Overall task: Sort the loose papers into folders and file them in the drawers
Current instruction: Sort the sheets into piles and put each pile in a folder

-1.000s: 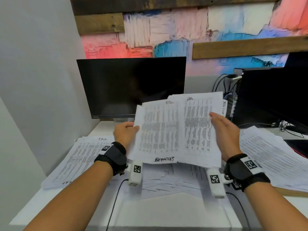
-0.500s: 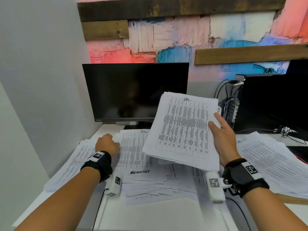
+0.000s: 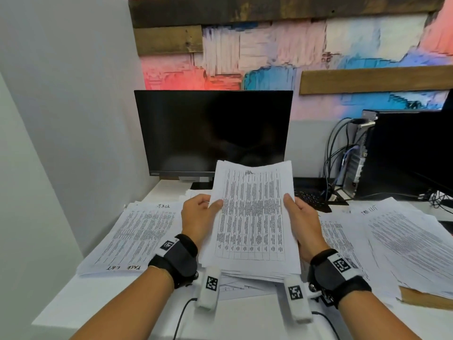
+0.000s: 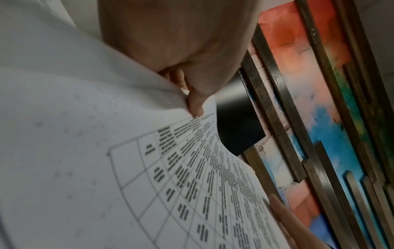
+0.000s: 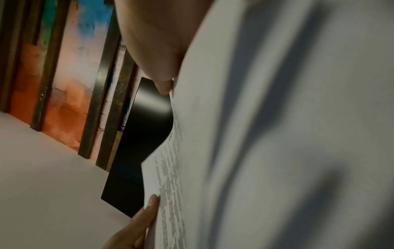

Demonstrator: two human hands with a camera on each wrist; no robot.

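Papers (image 3: 137,231) marked "Task" lie at 9 o'clock on the worktop (image 3: 117,298). Left hand (image 3: 198,217) and right hand (image 3: 302,225) grasp a printed stack (image 3: 252,217) at centre, thumbs on top. Only the wrist views show its underside, with fingers (image 4: 285,217) curled beneath. More sheets (image 3: 402,241) spread at 3 o'clock.

Head view downward; wrist views close, perhaps sharing monitor (image 3: 213,131).

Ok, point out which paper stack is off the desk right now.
The gridded stack, held up by the left hand and right hand; the left pile and right pile lie flat.
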